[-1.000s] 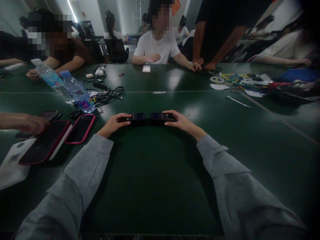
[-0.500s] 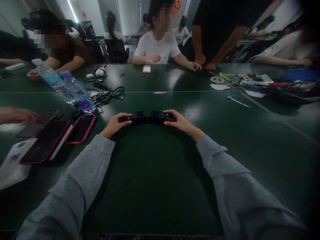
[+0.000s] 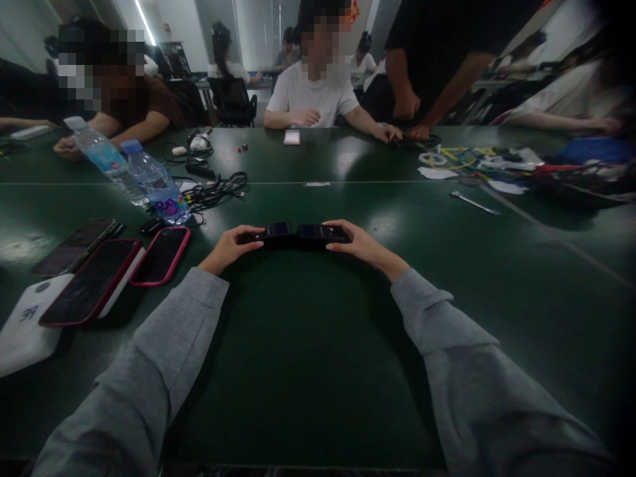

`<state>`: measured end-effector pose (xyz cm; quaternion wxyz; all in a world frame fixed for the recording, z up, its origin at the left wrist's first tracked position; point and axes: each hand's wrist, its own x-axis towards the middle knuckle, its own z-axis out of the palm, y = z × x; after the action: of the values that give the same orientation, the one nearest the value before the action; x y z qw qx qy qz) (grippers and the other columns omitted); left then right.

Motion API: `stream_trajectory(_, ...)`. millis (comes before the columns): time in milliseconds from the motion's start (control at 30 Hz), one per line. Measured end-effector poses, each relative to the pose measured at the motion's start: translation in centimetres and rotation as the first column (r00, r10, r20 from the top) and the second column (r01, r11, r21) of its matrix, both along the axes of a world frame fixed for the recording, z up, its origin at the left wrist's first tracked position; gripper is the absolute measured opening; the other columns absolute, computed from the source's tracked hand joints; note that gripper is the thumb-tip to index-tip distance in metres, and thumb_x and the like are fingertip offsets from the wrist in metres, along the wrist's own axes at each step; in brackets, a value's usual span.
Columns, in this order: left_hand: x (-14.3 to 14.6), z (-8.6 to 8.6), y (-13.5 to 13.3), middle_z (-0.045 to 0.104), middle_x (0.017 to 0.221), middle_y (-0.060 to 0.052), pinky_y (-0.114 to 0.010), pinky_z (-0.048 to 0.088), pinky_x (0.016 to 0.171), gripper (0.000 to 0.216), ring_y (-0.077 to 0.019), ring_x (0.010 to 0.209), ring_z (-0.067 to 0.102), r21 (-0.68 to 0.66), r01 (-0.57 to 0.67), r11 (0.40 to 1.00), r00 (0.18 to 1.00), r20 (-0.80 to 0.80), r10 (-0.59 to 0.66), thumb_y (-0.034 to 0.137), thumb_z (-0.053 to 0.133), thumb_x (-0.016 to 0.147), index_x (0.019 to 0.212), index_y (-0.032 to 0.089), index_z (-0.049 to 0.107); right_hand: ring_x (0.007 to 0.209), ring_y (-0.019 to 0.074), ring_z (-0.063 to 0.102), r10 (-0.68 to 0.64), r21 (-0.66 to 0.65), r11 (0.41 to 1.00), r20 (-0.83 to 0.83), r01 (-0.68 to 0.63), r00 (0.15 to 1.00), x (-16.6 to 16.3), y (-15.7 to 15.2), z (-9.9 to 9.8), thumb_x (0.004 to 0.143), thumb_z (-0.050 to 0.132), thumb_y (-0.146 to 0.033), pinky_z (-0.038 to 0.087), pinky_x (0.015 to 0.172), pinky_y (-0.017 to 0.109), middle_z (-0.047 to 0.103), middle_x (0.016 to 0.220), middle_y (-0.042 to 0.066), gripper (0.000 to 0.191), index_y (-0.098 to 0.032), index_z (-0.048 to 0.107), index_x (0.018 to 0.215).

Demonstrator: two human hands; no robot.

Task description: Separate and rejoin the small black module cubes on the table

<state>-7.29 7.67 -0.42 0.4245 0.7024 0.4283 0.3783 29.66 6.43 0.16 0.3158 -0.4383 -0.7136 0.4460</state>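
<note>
My left hand (image 3: 231,246) grips a small black device with a little screen (image 3: 277,231), thumb at the front and fingers behind. A similar black device (image 3: 311,233) is held the same way in my right hand (image 3: 350,240). The two devices lie nearly end to end low over the green table (image 3: 308,358), with a narrow gap between their screen ends. Whether their undersides rest on the table I cannot tell. Both forearms wear grey sleeves.
To my left lie several phones, one in a pink case (image 3: 161,257), and a white box (image 3: 34,324). Two water bottles (image 3: 156,182) and black cables (image 3: 223,189) sit beyond. A wrench (image 3: 476,203) and tangled wires (image 3: 477,159) lie right. Several people sit or stand across the table.
Both devices have shifted very slightly to the right. Another person's hand has left the phones at the left. The standing person's one hand has lifted a little off the table.
</note>
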Motion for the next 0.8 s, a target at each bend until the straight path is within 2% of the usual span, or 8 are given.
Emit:
stream_trajectory(100,0.00,0.21,-0.08,0.063,0.128,-0.009,-0.049,0.043,0.106,0.046,-0.0249,0.117,0.059,-0.014,0.020,1.000,1.000,0.006,-0.020,0.035,0.077,0.074,0.117,0.022,0.067,0.127,0.0295,0.045,-0.003,-0.019,1.000,0.017,0.004,1.000,0.01,-0.03,0.03,0.080,0.075,-0.039,0.038,0.107,0.056,0.047,0.138,0.001,0.059,-0.037,0.050,0.133)
stream_trajectory(433,0.09,0.48,-0.15,0.063,0.126,-0.009,-0.046,0.043,0.106,0.046,-0.0247,0.117,0.059,-0.010,0.023,1.000,1.000,0.004,-0.023,0.035,0.078,0.073,0.116,0.022,0.069,0.129,0.0292,0.044,0.011,0.042,0.999,0.008,-0.012,1.000,-0.39,-0.29,0.34,0.080,0.073,-0.039,0.033,0.111,0.055,0.048,0.138,0.002,0.059,-0.035,0.049,0.134)
stream_trajectory(800,0.47,0.12,-0.10,0.064,0.126,-0.011,-0.049,0.044,0.104,0.050,-0.0261,0.114,0.061,0.003,-0.048,0.999,0.999,-0.016,0.048,0.037,0.079,0.072,0.117,0.020,0.067,0.124,0.0289,0.048,-0.063,0.073,0.995,-0.001,0.063,0.998,-0.88,-0.56,0.50,0.081,0.073,-0.038,0.040,0.107,0.052,0.051,0.133,0.003,0.056,-0.033,0.050,0.131)
